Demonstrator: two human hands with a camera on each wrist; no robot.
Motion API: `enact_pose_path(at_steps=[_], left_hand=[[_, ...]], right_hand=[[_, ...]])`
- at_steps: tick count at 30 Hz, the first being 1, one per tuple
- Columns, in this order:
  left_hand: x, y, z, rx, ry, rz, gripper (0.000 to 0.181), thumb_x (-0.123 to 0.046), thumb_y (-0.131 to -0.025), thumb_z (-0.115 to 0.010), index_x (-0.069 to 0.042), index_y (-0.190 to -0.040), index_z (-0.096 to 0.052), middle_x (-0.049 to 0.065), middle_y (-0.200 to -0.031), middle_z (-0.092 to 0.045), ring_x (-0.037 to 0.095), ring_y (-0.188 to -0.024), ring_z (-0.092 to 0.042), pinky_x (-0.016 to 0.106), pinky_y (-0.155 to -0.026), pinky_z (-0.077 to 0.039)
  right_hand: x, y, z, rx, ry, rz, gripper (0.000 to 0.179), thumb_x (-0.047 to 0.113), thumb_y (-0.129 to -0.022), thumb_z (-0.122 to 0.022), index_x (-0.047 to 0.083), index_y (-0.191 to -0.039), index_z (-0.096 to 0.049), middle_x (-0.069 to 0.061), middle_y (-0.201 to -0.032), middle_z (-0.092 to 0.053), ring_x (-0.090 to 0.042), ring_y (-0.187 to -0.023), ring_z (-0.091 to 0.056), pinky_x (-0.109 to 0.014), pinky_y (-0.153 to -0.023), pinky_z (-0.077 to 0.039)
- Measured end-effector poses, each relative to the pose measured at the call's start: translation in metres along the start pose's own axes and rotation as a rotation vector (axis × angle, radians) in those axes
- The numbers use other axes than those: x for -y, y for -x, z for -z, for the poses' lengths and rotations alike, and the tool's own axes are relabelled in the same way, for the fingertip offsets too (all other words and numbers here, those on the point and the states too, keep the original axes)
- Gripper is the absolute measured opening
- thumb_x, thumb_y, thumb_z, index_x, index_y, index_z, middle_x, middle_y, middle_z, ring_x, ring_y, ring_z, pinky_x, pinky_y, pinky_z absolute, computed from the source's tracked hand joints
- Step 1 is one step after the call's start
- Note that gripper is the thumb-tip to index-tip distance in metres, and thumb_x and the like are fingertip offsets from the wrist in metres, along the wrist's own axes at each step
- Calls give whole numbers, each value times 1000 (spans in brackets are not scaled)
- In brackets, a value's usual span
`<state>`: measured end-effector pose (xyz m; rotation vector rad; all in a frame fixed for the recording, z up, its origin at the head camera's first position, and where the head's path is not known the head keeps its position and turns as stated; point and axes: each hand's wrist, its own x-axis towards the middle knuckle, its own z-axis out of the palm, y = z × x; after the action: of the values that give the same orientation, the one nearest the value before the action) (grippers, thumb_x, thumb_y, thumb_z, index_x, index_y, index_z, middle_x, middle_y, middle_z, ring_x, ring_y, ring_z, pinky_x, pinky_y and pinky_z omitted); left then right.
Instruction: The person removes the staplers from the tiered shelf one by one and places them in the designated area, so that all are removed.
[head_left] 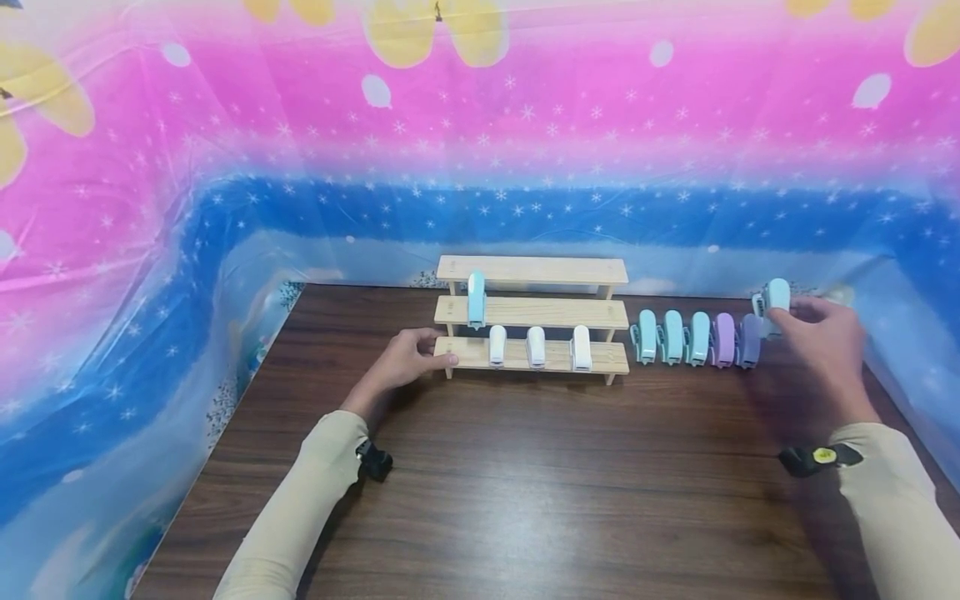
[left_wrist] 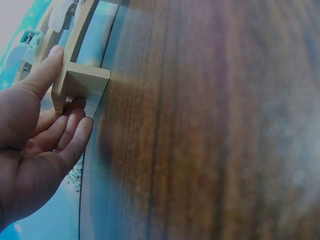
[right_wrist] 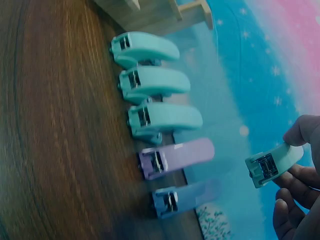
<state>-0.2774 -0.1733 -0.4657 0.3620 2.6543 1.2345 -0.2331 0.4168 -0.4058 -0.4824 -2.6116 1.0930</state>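
My left hand (head_left: 408, 360) grips the left end of a three-step wooden stand (head_left: 465, 353), thumb on the lowest step and fingers under it. On that step stand three white staplers (head_left: 536, 347), and a turquoise stapler (head_left: 476, 298) stands on the middle step. My right hand (head_left: 825, 337) pinches another turquoise stapler (right_wrist: 280, 162) between thumb and fingers, held up at the far end of a row. That row, right of the stand, has three turquoise staplers (right_wrist: 157, 81), a purple stapler (right_wrist: 185, 155) and a blue-grey stapler (right_wrist: 187, 197).
A dark wood table (head_left: 480, 483) carries everything. A pink and blue patterned cloth (head_left: 525, 150) hangs behind and along both sides. The stand's top step (head_left: 532, 269) is at the back near the cloth.
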Motion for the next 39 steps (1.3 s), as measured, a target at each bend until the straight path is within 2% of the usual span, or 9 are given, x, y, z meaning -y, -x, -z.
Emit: enact_pose_path(at_steps=[3,12,19,23,25,28,32,39], left_hand=[[0,0,0,0,3,-3,64,-37,-93,-77,3,-139,-57,20,-127,-68,32,-114,-65,46,-92,-55],[0,1,1,1,6,8,65,-38,-93,-77,3,-140,-57,20,-128,-67,32,-115,-65,47,-92,-55],[0,-1,1,5,12,6,63,-37,-92,-78,3,-137,-59,20,-126,-68,32,-115,-65,47,-94,-54],[0,-1,1,2,11,7,62,-37,-91,-79,3,-135,-60,19,-125,-69,32,-115,-65,47,-95,-53],[0,-1,1,3,10,7,62,-37,-91,-79,3,-135,-60,19,-125,-68,32,-115,-65,47,-95,-53],[0,-1,1,1,8,11,64,-38,-92,-78,3,-136,-59,20,-126,-68,32,-115,-64,47,-95,-53],[0,-1,0,1,13,19,66,-38,-91,-79,4,-137,-58,21,-127,-67,33,-117,-64,47,-96,-53],[0,-1,0,-4,16,16,64,-38,-91,-79,4,-137,-59,20,-126,-68,32,-116,-64,47,-95,-53]], right_hand=[[-8,-2,2,0,-17,-3,68,51,-96,-65,1,-141,-59,-17,-129,-60,-19,-101,-51,-25,-74,-42],[-31,-7,6,34,-33,-41,72,51,-96,-65,-2,-143,-56,-22,-130,-60,-13,-98,-54,-19,-72,-44],[-49,-8,-4,-24,18,-50,67,49,-95,-67,-3,-137,-62,-26,-128,-64,-16,-97,-54,-19,-71,-40],[-57,-9,-8,-27,43,-64,66,48,-95,-67,-4,-135,-63,-29,-128,-64,-23,-102,-54,-22,-74,-36],[-61,-10,-11,-21,52,-67,67,48,-95,-66,-5,-135,-62,-30,-127,-64,-30,-107,-54,-25,-76,-37],[-65,-11,-15,7,52,-92,71,51,-97,-62,-6,-139,-58,-32,-134,-59,-41,-122,-50,-41,-91,-43],[-69,-12,-19,26,67,-135,76,55,-97,-58,-4,-145,-53,-33,-145,-50,-50,-137,-39,-63,-109,-32],[-75,-13,-26,32,75,-165,78,57,-96,-56,-2,-147,-51,-32,-148,-47,-52,-138,-36,-66,-109,-30]])
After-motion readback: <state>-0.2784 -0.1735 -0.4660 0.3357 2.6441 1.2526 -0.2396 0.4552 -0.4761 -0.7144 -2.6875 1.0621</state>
